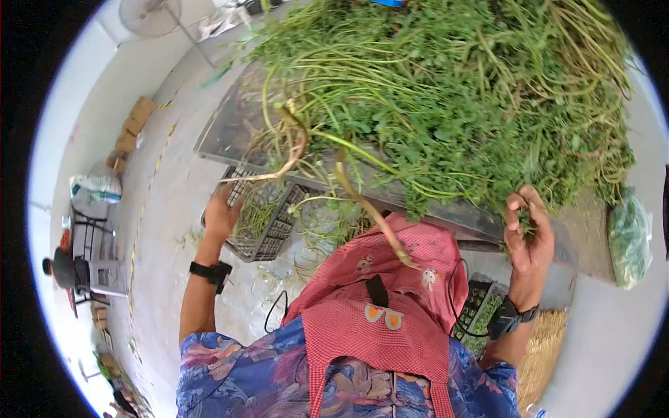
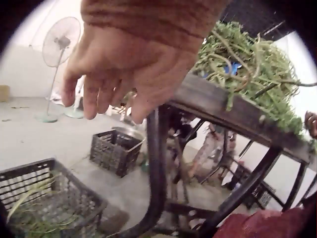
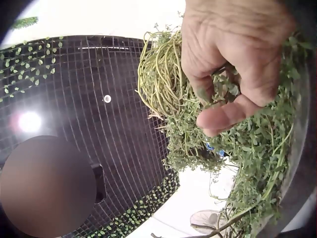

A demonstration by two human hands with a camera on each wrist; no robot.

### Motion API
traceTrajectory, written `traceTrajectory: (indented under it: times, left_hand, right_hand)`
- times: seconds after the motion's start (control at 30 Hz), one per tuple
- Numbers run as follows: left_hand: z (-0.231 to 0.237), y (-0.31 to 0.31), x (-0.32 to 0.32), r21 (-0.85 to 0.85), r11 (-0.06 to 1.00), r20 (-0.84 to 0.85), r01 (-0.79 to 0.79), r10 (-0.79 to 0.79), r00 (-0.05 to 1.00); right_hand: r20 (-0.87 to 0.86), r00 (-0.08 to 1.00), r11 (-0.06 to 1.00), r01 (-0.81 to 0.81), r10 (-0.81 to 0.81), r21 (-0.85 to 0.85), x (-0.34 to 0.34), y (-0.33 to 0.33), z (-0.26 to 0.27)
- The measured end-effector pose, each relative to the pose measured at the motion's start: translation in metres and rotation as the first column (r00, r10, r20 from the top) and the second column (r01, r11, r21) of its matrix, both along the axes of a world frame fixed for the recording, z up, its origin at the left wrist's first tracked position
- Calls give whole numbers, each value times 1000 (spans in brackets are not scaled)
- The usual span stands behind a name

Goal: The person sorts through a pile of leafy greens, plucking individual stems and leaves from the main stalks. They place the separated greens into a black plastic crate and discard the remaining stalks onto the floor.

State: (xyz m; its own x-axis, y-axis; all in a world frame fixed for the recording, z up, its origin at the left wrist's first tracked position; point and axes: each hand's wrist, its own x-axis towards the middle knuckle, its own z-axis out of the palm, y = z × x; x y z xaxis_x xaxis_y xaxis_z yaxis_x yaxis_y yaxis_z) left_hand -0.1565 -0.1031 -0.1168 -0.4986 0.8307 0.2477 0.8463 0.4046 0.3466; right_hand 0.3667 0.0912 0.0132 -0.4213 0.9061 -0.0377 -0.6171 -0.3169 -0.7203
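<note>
"Right hand (image 1: 529, 233) pinches leaves (image 3: 230, 90); my left hand (image 1: 221, 212) hangs loose. Far along?"

"Early, I'd judge: stems (image 1: 254, 217) in the crate (image 1: 279, 221) below my left, big heap (image 1: 446, 104) remaining ahead."

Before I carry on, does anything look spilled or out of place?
Yes, slightly: loose stems lie on the floor outside the crate, as if spilled. A thick brown stem also appears in front of the apron, away from the main pile; whether they touch is unclear.
</note>
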Motion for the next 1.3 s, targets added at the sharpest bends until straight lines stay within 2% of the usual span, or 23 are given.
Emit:
traceTrajectory:
  times: [0.03, 0.07, 0.13, 0.17, 0.23, 0.27, 0.33, 0.37, 0.4, 0.43, 0.47, 0.53, 0.57, 0.6, 0.63, 0.67, 0.73, 0.8, 0.9, 1.03, 1.13, 1.27, 1.3]
  left_hand:
    - [37, 16, 32, -23, 997, 99, -73, 75, 992]
    - [50, 24, 50, -23, 996, 100, -91, 93, 991]
    - [67, 35, 76, 347, 938, 207, -7, -69, 976]
    - [74, 40, 86, 345, 939, 210, -16, -60, 976]
    - [83, 44, 100, 437, 880, -50, 185, -182, 982]
    - [89, 43, 106, 435, 882, -47, 179, -176, 983]
    - [97, 43, 115, 440, 891, 105, 111, -173, 979]
    - [97, 42, 116, 441, 891, 104, 108, -170, 980]
    - [98, 41, 116, 448, 894, 281, 27, -170, 945]
    - [99, 41, 116, 442, 895, 448, -53, -169, 878]
    - [97, 39, 115, 445, 894, 446, -55, -168, 879]
    - [93, 37, 111, 377, 926, 693, -28, -262, 671]
    - [94, 36, 115, 379, 925, 691, -28, -263, 673]
    - [97, 37, 122, 352, 936, 760, -8, -281, 586]
    - [98, 38, 127, 329, 944, 818, 13, -292, 495]
    - [99, 40, 129, 334, 943, 815, 5, -291, 501]
    - [99, 45, 131, 422, 894, 893, -150, -382, 237]
    - [102, 50, 132, 460, 867, 881, -189, -420, 219]
    - [115, 59, 128, 582, 807, 763, -100, -500, 411]
    - [134, 70, 121, 634, 749, 757, -191, -552, 348]
    - [135, 77, 118, 633, 736, 769, -242, -560, 307]
    - [145, 84, 111, 677, 700, 735, -230, -622, 270]
    - [149, 86, 110, 690, 691, 723, -216, -643, 253]
  right_hand:
    - [22, 999, 999, 32, -32, 9, -4, 0, 3]
    - [44, 997, 997, 69, -70, 19, -7, 0, 4]
    - [82, 993, 996, 89, -89, 14, -12, -1, 2]
    - [105, 993, 998, 44, -48, 43, -13, 1, -2]
    - [187, 982, 998, -7, -5, 66, -22, -4, 3]
    - [190, 982, 998, -13, 1, 64, -24, -5, 1]
    - [159, 981, 994, -108, 107, -2, -30, -6, -2]
    - [243, 966, 995, -95, 84, 32, -36, -9, -1]
    - [241, 967, 995, -97, 86, 34, -40, -10, -2]
    - [341, 937, 989, -120, 83, 90, -43, -11, -5]
    - [436, 897, 978, -150, 73, 144, -46, -11, -7]
    - [522, 847, 973, -194, 102, 124, -55, -14, 4]
    - [627, 779, 943, -226, 23, 246, -63, -14, 6]
    - [709, 701, 893, -272, -72, 360, -71, -16, 9]
    - [721, 689, 890, -283, -71, 358, -80, -19, 14]
    - [718, 692, 885, -290, -68, 364, -86, -19, 12]
    - [719, 681, 762, -393, -135, 516, -96, -18, 8]
    - [728, 670, 727, -426, -147, 539, -105, -20, 10]
    - [720, 668, 695, -427, -189, 579, -112, -23, 5]
    - [742, 619, 664, -444, -257, 601, -113, -25, 8]
    - [719, 633, 672, -402, -287, 622, -125, -34, 14]
    - [662, 717, 631, -414, -217, 656, -144, -38, 19]
    - [563, 760, 475, -383, -326, 792, -152, -35, 9]
